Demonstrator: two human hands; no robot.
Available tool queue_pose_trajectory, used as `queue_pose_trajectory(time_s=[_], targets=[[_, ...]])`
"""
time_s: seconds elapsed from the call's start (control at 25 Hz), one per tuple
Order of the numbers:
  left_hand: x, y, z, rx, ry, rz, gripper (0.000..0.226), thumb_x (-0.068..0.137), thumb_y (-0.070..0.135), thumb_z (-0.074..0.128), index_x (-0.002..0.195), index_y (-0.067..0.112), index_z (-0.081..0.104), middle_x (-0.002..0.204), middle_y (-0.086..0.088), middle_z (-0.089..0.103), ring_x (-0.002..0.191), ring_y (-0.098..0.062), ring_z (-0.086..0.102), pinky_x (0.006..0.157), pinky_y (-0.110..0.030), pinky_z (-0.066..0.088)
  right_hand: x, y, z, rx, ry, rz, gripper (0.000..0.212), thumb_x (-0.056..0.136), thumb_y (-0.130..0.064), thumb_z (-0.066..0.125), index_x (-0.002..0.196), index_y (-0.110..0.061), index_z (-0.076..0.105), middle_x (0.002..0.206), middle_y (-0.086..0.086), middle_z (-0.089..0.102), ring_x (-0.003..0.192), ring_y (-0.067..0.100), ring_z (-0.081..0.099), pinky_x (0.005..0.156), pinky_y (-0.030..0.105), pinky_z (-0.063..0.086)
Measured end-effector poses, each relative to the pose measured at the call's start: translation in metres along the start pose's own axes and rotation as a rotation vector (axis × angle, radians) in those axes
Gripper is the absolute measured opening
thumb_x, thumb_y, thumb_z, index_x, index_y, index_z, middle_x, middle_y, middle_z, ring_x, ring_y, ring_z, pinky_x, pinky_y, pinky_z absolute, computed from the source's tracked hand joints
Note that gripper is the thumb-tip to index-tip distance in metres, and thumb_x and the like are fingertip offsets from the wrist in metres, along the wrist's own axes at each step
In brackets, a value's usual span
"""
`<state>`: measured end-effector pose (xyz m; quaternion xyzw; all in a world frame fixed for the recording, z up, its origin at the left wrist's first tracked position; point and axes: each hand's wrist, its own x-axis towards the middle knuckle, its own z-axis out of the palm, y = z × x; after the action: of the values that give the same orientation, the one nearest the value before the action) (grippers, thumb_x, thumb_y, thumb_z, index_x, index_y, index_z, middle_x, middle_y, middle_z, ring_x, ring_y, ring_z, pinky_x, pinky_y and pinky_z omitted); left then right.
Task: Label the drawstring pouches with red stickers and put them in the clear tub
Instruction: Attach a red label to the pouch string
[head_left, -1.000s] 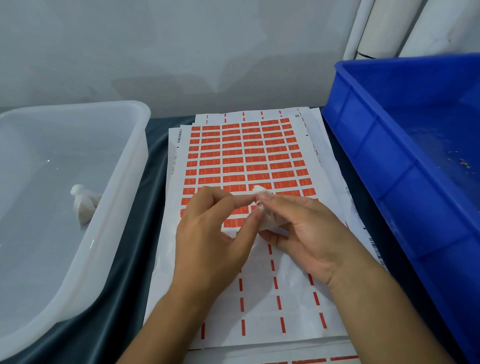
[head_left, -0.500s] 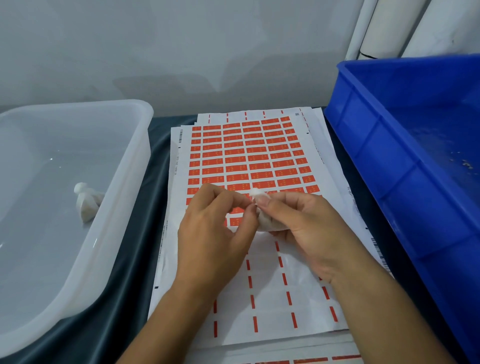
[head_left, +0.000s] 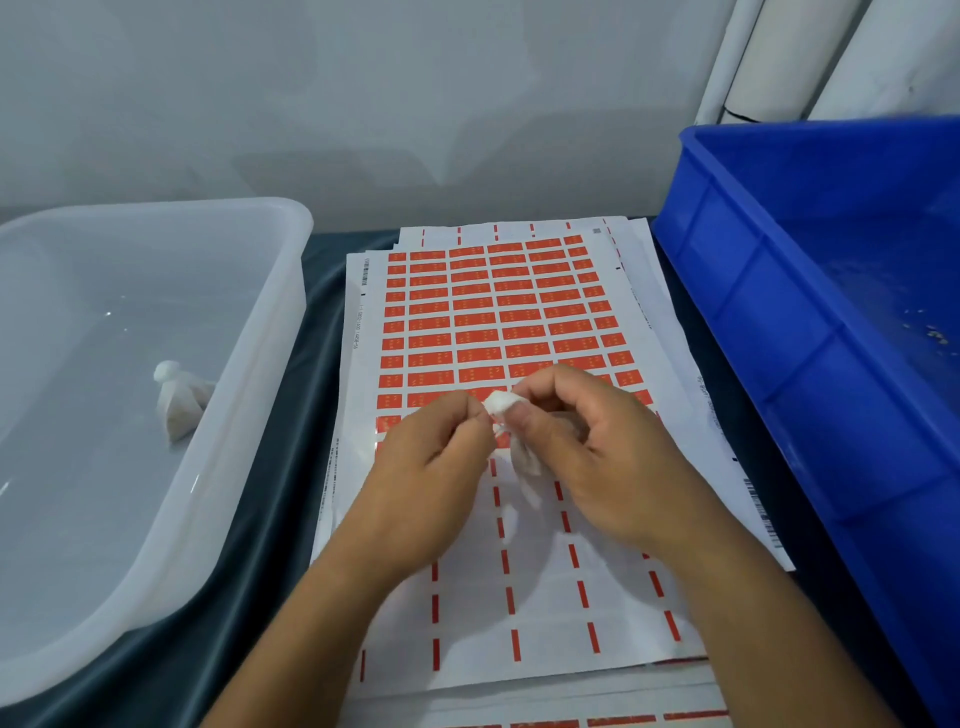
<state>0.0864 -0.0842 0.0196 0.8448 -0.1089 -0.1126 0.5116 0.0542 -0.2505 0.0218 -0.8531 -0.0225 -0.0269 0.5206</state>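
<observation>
A small white drawstring pouch (head_left: 523, 457) hangs between both hands above the sticker sheet (head_left: 498, 322). My right hand (head_left: 592, 447) pinches the pouch at its gathered neck, with the body of the pouch dangling below the thumb. My left hand (head_left: 431, 467) has curled fingertips at the neck of the same pouch, pinching its string or a red sticker; which one is too small to tell. The sheet carries rows of red stickers on its far half, and its near half is stripped. The clear tub (head_left: 249, 395) stands at the left with one white pouch (head_left: 179, 397) lying inside.
A large blue crate (head_left: 810, 332) stands at the right, close against the sheets. More sticker sheets (head_left: 545, 712) lie stacked under the top one. Everything rests on a dark cloth (head_left: 291, 467). White pipes (head_left: 753, 57) and a grey wall are behind.
Both hands stayed together over the sheet, working at the pouch's neck. The pouch has turned a little, and more of its white top shows between the fingertips.
</observation>
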Motion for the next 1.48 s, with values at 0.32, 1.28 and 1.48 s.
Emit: queue_pose_trajectory(time_s=[0.32,1.28,1.48], targets=[[-0.005,0.016,-0.02,-0.828,-0.254,-0.372,0.02,0.089,0.013,0.045,0.104,0.013,0.059,0.069,-0.005,0.054,0.053,-0.012,0.04,0.054,-0.025,0.038,-0.002,-0.006,-0.004,0.017,0.067,-0.162,0.017,0.09,-0.065,0.053,0.101,-0.054,0.057,0.111,-0.038,0.061,0.11,-0.015,0.056,0.08,-0.003,0.041],[-0.006,0.004,-0.004,-0.36,-0.23,-0.174,0.033,0.083,0.064,0.057,0.095,0.037,0.07,0.093,0.004,0.074,0.068,-0.011,0.066,0.068,-0.02,0.052,0.0,-0.001,-0.003,0.055,0.258,-0.159,0.025,0.097,-0.048,0.05,0.112,-0.034,0.065,0.111,-0.022,0.068,0.108,-0.001,0.064,0.093,0.015,0.053],[-0.008,0.008,0.001,-0.298,-0.126,-0.139,0.027,0.082,0.057,0.059,0.076,0.035,0.073,0.072,0.008,0.068,0.058,-0.005,0.06,0.063,-0.015,0.05,-0.001,0.0,-0.003,0.064,0.283,-0.163,0.015,0.098,-0.044,0.053,0.109,-0.039,0.062,0.111,-0.023,0.068,0.108,-0.001,0.064,0.089,0.011,0.052]])
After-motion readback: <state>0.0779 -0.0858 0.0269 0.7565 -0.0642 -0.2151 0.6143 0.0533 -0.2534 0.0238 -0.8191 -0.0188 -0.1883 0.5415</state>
